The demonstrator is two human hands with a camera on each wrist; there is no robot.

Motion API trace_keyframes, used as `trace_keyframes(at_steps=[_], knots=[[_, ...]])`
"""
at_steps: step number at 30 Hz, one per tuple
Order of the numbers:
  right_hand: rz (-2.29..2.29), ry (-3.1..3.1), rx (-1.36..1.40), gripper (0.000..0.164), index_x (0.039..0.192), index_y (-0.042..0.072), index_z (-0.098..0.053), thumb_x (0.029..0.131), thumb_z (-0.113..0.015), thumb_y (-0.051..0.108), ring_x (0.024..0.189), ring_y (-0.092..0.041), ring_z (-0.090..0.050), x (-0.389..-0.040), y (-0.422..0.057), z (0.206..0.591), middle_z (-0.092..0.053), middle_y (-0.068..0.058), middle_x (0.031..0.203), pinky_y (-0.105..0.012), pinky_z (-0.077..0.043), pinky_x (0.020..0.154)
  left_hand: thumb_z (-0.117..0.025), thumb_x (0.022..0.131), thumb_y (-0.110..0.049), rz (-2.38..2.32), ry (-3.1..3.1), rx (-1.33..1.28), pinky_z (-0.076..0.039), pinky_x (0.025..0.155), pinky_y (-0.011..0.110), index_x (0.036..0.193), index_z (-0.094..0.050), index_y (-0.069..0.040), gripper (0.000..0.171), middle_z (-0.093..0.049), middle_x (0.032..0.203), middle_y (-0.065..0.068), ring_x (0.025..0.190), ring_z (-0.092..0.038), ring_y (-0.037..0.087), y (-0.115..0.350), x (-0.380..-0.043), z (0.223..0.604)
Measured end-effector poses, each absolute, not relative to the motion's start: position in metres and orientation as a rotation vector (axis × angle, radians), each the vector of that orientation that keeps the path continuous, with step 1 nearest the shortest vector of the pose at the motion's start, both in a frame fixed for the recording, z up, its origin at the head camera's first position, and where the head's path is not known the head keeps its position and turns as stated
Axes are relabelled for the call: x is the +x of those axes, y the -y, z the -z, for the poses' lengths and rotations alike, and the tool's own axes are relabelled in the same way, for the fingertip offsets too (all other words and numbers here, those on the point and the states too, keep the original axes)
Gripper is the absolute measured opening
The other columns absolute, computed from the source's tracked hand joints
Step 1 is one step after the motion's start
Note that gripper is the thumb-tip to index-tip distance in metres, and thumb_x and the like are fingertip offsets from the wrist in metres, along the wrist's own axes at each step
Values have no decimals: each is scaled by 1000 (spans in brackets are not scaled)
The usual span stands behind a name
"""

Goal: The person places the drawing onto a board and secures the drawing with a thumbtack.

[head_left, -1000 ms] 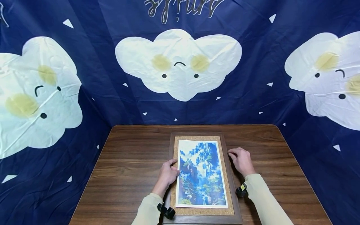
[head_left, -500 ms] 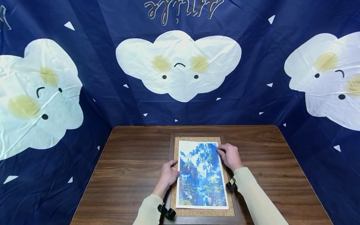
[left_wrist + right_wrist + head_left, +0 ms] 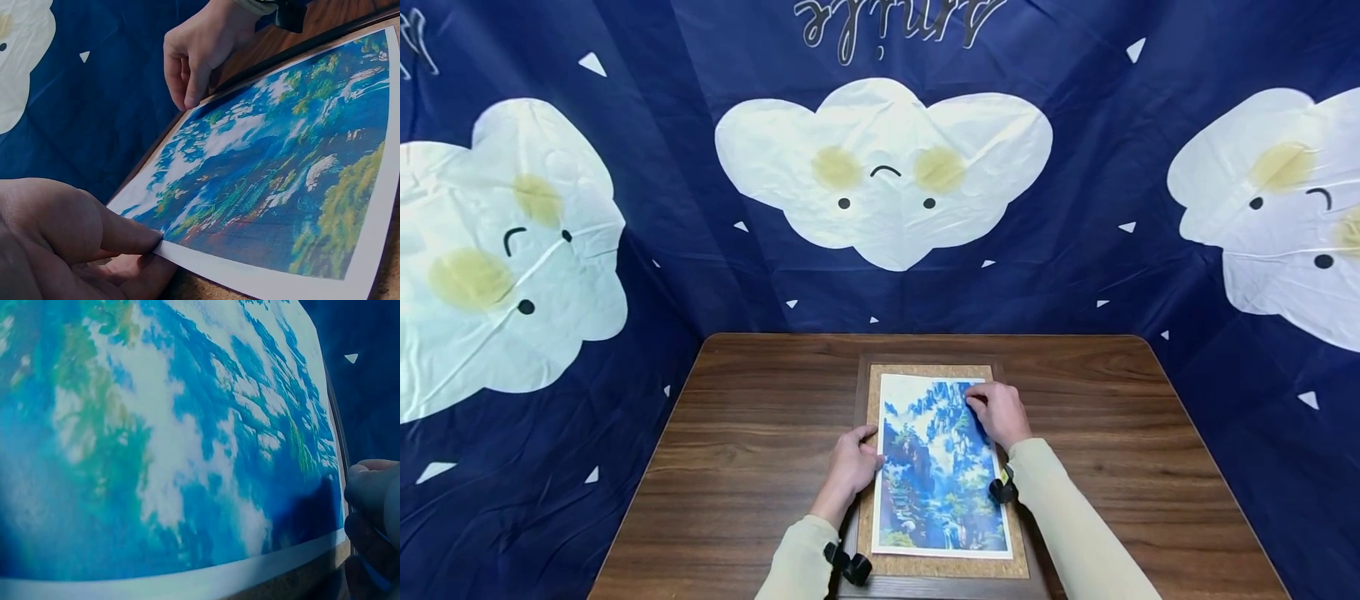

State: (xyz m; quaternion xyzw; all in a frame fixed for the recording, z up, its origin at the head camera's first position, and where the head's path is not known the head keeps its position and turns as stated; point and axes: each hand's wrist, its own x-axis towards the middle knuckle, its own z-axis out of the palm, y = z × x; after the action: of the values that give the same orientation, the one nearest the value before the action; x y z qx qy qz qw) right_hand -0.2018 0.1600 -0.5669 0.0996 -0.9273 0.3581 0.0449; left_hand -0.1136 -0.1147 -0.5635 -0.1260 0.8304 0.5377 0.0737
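Positioning or securing the print (image 3: 936,483) on the board (image 3: 951,567), lower centre of the head view, appeared underway: left hand (image 3: 853,460) at its left edge, right hand (image 3: 1003,413) at its upper-right corner, grips undeterminable; next seemingly required holding it flat.

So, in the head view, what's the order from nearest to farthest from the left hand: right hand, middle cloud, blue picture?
1. Blue picture: the left hand pinches its left edge.
2. Right hand: across, at the picture's upper right.
3. Middle cloud: on the backdrop, beyond the table.
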Motion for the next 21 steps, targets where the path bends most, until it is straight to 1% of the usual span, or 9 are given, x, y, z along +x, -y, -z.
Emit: trace_keyframes(at_steps=[3, 8, 14, 21], knots=[[-1088, 2837, 297, 13, 107, 10, -83, 98, -74, 10, 97, -28, -74, -203, -159, 567, -79, -8, 106, -50, -60, 85, -75, 82, 11, -1609, -2496, -385, -56, 72, 36, 139, -63, 3, 59, -73, 86, 11, 77, -68, 20, 114, -115, 563], [-1086, 2854, 277, 13, 107, 11, -83, 99, -74, 12, 98, -27, -74, -207, -157, 569, -79, -7, 106, -50, -60, 86, -76, 82, 10, -1582, -2527, -392, -55, 70, 35, 138, -66, 0, 58, -70, 83, 7, 76, -66, 18, 114, -116, 563], [-1097, 2853, 272, 11, 105, 12, -83, 98, -75, 12, 97, -27, -75, -211, -154, 570, -80, -6, 104, -49, -59, 87, -76, 80, 12, -1588, -2544, -380, -55, 70, 34, 137, -66, 2, 58, -72, 83, 9, 75, -67, 17, 114, -116, 563], [-1119, 2854, 255, 10, 104, 13, -84, 98, -76, 13, 95, -26, -75, -213, -150, 571, -80, -5, 103, -49, -60, 85, -75, 81, 12, -1596, -2525, -380, -54, 67, 33, 137, -65, 3, 58, -71, 82, 9, 73, -65, 17, 113, -116, 564]])
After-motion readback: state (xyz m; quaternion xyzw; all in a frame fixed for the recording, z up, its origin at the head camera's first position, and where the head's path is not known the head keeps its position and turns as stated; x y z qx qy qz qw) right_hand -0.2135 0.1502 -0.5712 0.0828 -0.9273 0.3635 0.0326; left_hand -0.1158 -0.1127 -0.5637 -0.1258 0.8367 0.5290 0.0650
